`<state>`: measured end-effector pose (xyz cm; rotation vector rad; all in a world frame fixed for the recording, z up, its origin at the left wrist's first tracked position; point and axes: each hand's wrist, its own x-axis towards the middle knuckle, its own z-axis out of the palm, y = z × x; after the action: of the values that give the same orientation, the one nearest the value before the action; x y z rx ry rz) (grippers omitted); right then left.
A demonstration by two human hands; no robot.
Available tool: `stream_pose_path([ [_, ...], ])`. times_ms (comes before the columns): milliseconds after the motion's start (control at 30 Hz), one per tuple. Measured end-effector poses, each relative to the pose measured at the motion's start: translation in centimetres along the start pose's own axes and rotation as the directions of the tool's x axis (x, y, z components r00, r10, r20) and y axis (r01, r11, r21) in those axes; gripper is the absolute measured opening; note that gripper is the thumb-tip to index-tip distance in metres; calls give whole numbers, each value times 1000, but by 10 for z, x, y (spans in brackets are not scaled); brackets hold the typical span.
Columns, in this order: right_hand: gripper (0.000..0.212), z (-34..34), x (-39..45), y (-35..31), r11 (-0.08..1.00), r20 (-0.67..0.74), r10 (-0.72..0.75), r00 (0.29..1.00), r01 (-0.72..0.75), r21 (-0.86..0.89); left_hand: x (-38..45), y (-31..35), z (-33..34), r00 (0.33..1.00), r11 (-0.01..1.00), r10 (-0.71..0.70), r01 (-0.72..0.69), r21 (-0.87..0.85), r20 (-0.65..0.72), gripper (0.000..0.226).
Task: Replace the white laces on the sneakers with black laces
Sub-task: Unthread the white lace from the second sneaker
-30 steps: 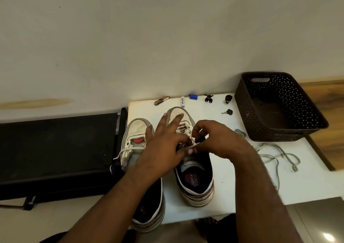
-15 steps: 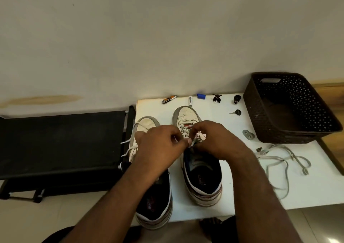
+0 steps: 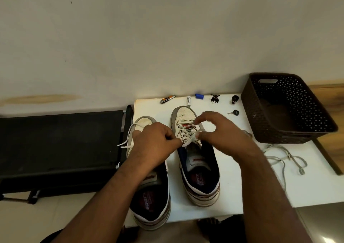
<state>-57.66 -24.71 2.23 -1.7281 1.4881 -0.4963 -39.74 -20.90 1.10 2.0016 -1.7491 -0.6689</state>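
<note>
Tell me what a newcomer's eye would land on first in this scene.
First, the two hands at the centre: the left hand and the right hand both pinch the white lace over the right sneaker. The left sneaker stands beside it on the white table, a loose lace end trailing off its toe. At the far right corner sits a dark perforated basket.

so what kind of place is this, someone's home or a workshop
Most likely a home, though that's a guess. A small white table stands against a plain wall, with a pair of sneakers on it, a brown plastic basket beside them, and household odds and ends like a key and a nail clipper.
</note>
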Motion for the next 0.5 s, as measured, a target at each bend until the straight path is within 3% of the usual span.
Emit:
stream_pose_path([
  [67, 26, 11, 0, -6, 989, 176, -47, 983, 71, -129, 1, 1, 0, 1000, 1000, -7, 7, 3, -3, 24],
  [133, 11, 19, 3, -8, 959, 194, -54, 979, 105, -262, 2, 0, 0, 1000, 1000, -17, 17, -1, 3, 24],
  [200, 15, 13, 7, -6, 987, 60, -78, 995, 85, -134, 2, -2, -2, 1000, 1000, -21, 21, -1, 16, 24],
  [233, 18, 6, 7, -4, 999, -104, -47, 993, 49, 11, 2, -3, -2, 1000, 1000, -22, 22, -6, 21, 25],
  [267, 20, -4, 8, 1, 988, -341, 23, 940, 31, 153, 2, -3, -3, 999, 1000, -23, 23, -10, 23, 25],
  [333, 12, -23, 8, 14, 944, -731, 214, 648, 56, 326, 1, -3, -3, 999, 1000, -27, 27, -10, 23, 24],
  [367, 9, -28, 6, 19, 918, -800, 285, 529, 90, 387, 1, -2, -2, 999, 1000, -27, 27, -11, 22, 23],
  [400, 15, -29, 6, 20, 902, -822, 306, 481, 129, 411, 1, -1, -1, 1000, 1000, -24, 24, -11, 19, 22],
  [433, 25, -26, 6, 20, 899, -812, 277, 514, 159, 408, 1, 0, 0, 1000, 1000, -21, 22, -17, 16, 21],
  [500, 33, -15, 6, 11, 944, -675, 72, 734, 168, 283, 0, 2, 2, 1000, 1000, -15, 15, -27, 8, 20],
])
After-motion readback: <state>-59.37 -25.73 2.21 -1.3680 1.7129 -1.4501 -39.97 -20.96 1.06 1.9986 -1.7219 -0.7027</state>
